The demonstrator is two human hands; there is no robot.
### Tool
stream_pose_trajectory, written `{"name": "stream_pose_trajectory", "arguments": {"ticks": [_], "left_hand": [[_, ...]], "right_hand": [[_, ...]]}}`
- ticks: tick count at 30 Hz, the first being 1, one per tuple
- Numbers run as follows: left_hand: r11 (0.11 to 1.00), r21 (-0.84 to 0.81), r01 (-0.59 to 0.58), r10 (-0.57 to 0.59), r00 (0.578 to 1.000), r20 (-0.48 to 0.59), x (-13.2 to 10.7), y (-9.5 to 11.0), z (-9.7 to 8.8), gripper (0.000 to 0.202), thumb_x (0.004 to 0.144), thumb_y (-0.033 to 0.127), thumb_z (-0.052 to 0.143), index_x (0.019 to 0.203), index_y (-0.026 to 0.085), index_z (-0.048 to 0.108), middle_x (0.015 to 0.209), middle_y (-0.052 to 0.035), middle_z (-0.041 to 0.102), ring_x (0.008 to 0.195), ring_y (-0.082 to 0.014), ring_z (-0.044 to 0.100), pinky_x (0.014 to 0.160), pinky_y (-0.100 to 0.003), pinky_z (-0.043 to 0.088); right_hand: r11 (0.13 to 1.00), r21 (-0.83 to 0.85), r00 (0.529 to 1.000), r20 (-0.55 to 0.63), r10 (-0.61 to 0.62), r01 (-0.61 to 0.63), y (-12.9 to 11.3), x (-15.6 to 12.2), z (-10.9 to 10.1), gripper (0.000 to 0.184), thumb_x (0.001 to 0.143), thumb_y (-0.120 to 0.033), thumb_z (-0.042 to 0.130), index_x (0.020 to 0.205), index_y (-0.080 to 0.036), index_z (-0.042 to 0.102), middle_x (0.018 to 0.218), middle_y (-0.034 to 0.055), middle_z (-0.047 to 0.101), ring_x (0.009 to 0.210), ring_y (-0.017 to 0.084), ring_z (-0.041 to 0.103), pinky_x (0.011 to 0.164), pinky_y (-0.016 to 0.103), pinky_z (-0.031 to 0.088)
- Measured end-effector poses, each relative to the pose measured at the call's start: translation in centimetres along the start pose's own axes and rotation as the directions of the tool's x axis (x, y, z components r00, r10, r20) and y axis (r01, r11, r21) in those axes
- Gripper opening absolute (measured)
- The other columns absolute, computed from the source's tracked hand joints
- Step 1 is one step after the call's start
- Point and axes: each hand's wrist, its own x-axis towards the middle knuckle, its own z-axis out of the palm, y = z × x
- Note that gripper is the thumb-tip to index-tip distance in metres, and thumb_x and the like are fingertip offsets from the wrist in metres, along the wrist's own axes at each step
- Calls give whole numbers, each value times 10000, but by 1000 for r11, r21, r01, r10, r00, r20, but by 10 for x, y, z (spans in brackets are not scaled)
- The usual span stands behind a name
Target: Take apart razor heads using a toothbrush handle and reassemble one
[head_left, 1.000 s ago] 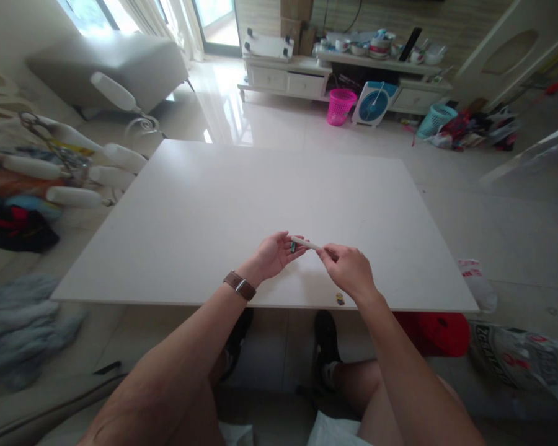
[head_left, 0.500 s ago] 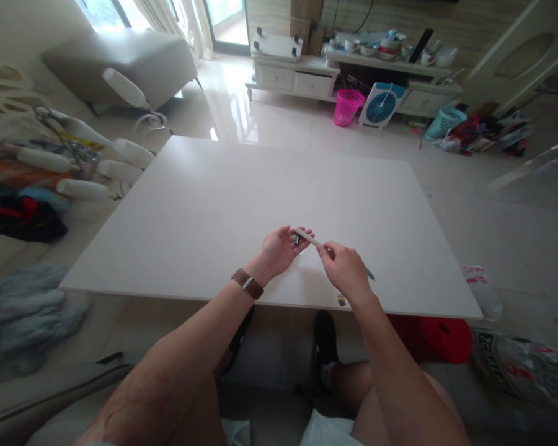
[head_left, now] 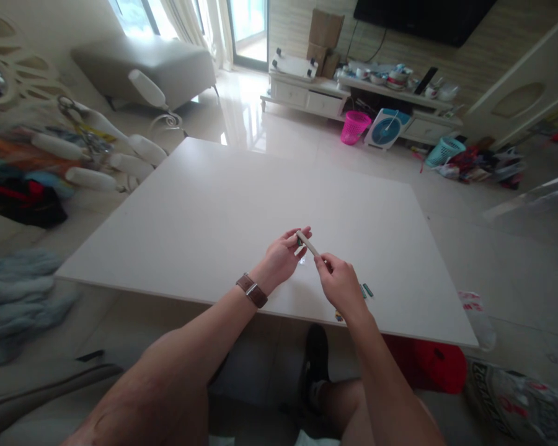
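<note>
Head view: left hand and right hand at a pale bar, above a white table.
Right fingers clamp the bar's near end; left fingers, at its far end, pinch a dark-green piece. Two green cylinders lie right of the right fingers.

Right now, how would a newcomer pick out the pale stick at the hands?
Find the big white table, then look over its near half. There the pale stick slants from the right hand up to the left hand. It is longer and lighter than the small dark-green pieces lying on the table to the right.
</note>
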Motion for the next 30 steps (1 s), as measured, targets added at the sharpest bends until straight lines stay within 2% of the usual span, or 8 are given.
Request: {"name": "stream_pose_trajectory", "arguments": {"ticks": [4, 8, 13, 18, 25, 30], "left_hand": [[999, -28, -21, 22, 999, 29, -2, -1, -2, 132, 896, 45, 551, 900, 153, 627, 1184, -107, 710, 1049, -119, 644, 1056, -283, 422], [997, -68, -48, 48, 999, -1, -3, -4, -7, 155, 862, -6, 571, 912, 105, 667, 1020, -124, 734, 934, -118, 674, 1056, -275, 447], [995, -79, -57, 52, 997, -55, 0, -8, -10, 184, 796, -47, 635, 897, 93, 697, 925, -81, 725, 892, -123, 694, 1075, -308, 472], [994, -62, -86, 81, 992, -92, 6, -11, -9, 176, 794, -34, 646, 886, 106, 700, 903, -66, 722, 873, -118, 694, 1057, -317, 501], [974, 34, -226, 228, 947, -229, 14, -4, -14, 138, 760, -16, 697, 847, 90, 683, 858, -69, 707, 818, -122, 690, 1017, -373, 534], [951, 136, -278, 300, 935, -187, 13, -5, -11, 144, 706, 32, 756, 828, 84, 697, 821, -68, 713, 778, -137, 693, 999, -430, 533]], "right_hand": [[996, 85, 1000, -17, 15, -13, -2, 0, 0, 370, 964, -484, 453, 830, -215, 668, 598, -5, 584, 563, 132, 467, 560, 257, 275], [993, 117, 999, -26, 19, -16, -1, 2, 4, 396, 960, -502, 452, 808, -203, 664, 591, -5, 565, 558, 132, 456, 555, 256, 279], [994, 106, 999, -27, 22, -19, 3, 5, 6, 400, 964, -509, 452, 801, -209, 662, 593, -7, 561, 569, 139, 460, 558, 258, 276], [999, 46, 999, -33, 14, -12, 5, 8, 7, 398, 967, -498, 444, 818, -213, 679, 636, 18, 624, 588, 152, 493, 578, 261, 293], [1000, -11, 1000, 24, 16, -15, 11, 8, 4, 370, 958, -469, 464, 854, -224, 721, 696, 41, 680, 634, 169, 554, 615, 262, 338], [999, 37, 1000, -19, 24, -23, 9, 7, 4, 382, 955, -482, 467, 840, -213, 712, 682, 33, 667, 628, 160, 545, 612, 260, 333]]}}
